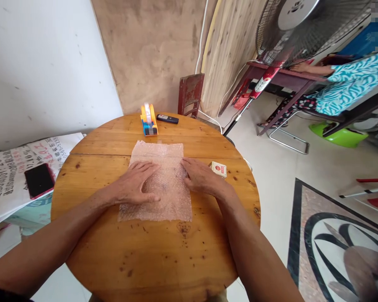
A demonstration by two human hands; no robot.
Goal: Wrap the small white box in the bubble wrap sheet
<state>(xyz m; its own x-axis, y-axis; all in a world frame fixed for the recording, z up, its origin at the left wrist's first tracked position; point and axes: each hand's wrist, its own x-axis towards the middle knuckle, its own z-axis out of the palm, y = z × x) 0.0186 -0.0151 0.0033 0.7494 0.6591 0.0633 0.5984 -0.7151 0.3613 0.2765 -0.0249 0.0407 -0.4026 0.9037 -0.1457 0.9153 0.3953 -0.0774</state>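
Observation:
A sheet of pinkish, see-through bubble wrap (pixel 166 201) lies flat on the round wooden table (pixel 157 260). My left hand (pixel 137 182) rests on its left part, palm down with the fingers stretched out and the thumb apart. At the sheet's right edge is my right hand (pixel 200 176), its fingers extended and the fingertips touching the wrap. Just beyond my right hand sits a small white and red box (pixel 219 169), partly covered by that hand. Neither hand holds anything.
An orange and blue tape dispenser (pixel 149 121) and a dark remote control (pixel 167 119) are at the table's far edge. A phone (pixel 39 180) lies on printed sacks at left. A standing fan (pixel 264 82) and a seated person (pixel 349 88) are at right.

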